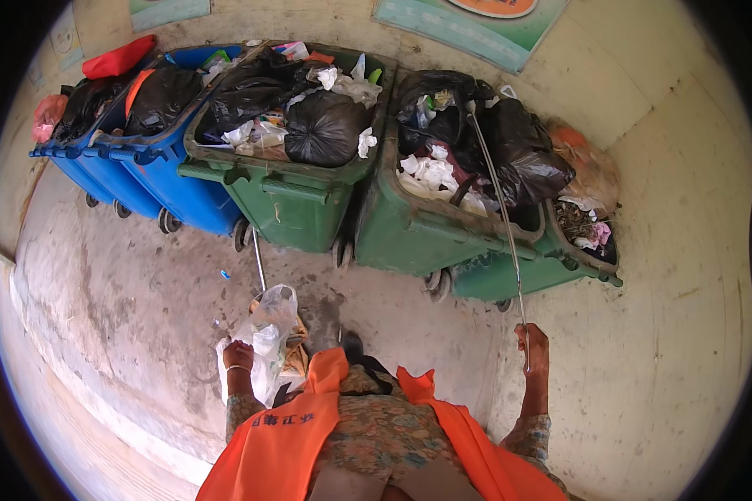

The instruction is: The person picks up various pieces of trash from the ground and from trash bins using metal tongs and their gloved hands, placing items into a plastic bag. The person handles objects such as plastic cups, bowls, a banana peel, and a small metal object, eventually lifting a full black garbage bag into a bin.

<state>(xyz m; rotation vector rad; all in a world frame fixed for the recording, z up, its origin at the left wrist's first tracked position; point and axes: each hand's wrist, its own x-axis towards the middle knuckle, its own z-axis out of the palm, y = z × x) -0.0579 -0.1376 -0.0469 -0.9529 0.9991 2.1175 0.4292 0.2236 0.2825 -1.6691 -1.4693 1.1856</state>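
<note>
My right hand [533, 348] is closed round the lower end of a long thin metal rod [500, 188]. The rod's far end rests among black plastic bags [529, 150] in a green wheeled bin [413, 238] filled with rubbish, including crumpled white tissue [434, 173]. At the lower left my left hand [238, 355] holds a clear plastic bag [274, 313] with white matter in it. Just behind that bag are a brown item [296, 351], partly hidden, and a metal pole [259, 258] that slants up to the bins.
Another full green bin [288, 216] and several blue bins [191, 181] line the wall on the left. A smaller green bin [507, 275] stands at the right, with a stained translucent sack [586, 166] by the wall. Small blue litter [225, 274] lies on the concrete floor [131, 282].
</note>
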